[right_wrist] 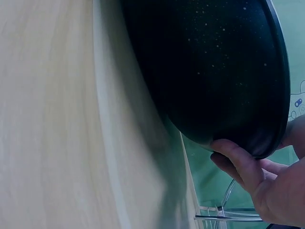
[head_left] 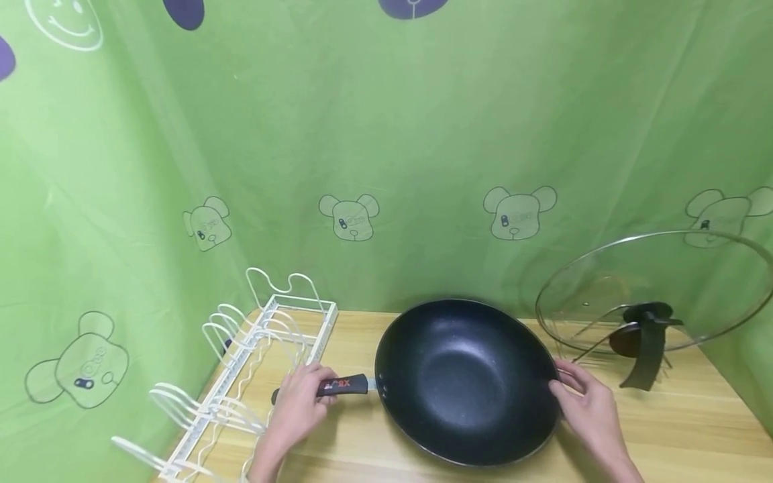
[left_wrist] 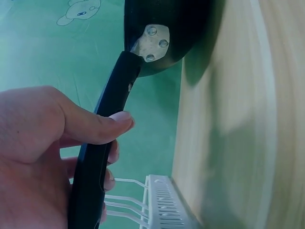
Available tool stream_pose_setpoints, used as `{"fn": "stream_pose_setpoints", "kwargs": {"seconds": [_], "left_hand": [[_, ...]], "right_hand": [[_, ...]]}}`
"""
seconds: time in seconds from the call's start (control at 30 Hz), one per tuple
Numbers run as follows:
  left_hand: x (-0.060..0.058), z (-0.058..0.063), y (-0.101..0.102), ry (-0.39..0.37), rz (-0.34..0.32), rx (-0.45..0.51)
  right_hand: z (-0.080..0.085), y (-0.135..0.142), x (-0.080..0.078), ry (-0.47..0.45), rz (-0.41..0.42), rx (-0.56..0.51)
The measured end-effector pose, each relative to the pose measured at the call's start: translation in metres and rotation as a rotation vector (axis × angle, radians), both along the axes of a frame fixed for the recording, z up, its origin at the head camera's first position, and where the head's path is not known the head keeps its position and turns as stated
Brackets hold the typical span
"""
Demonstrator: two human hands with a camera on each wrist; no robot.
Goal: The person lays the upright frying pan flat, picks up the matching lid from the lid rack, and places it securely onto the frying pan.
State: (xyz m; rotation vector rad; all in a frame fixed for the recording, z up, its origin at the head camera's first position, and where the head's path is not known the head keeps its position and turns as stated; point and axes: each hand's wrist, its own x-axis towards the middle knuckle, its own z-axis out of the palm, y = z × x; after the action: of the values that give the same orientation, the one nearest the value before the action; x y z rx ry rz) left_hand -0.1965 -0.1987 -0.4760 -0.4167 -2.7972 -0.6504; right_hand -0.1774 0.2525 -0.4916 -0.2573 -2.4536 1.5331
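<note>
A black wok (head_left: 461,382) is held between my two hands, its inside facing up and toward the head camera. My left hand (head_left: 304,396) is wrapped round its black handle (left_wrist: 114,88), thumb on one side and fingers on the other. On the opposite side, my right hand (head_left: 588,402) pinches the wok's rim, with the thumb on the inner side in the head view. The right wrist view shows fingers (right_wrist: 240,162) against the speckled underside. Whether the base touches the table is unclear.
Left of the wok stands a white wire rack (head_left: 223,382) with several upright dividers, close to my left hand. A glass lid (head_left: 598,282) with a black knob leans upright at the right, near a metal stand (right_wrist: 221,210). Green printed cloth (head_left: 423,134) hangs behind the wooden table (head_left: 682,429).
</note>
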Motion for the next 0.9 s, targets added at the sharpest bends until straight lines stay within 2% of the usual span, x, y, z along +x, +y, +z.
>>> {"fn": "stream_pose_setpoints", "kwargs": {"seconds": [0.27, 0.63, 0.77, 0.9], "left_hand": [[-0.004, 0.007, -0.003, -0.074, -0.058, -0.04], [-0.009, 0.022, -0.004, -0.213, -0.127, -0.033], [-0.011, 0.023, -0.003, -0.226, -0.148, -0.034], [-0.012, 0.021, -0.002, -0.23, -0.165, -0.055]], "right_hand": [[-0.001, 0.001, -0.002, -0.031, 0.034, -0.032], [0.003, 0.012, -0.014, -0.061, 0.202, -0.081], [0.007, 0.017, -0.019, -0.106, 0.249, -0.1], [0.007, 0.02, -0.016, -0.133, 0.278, -0.09]]}}
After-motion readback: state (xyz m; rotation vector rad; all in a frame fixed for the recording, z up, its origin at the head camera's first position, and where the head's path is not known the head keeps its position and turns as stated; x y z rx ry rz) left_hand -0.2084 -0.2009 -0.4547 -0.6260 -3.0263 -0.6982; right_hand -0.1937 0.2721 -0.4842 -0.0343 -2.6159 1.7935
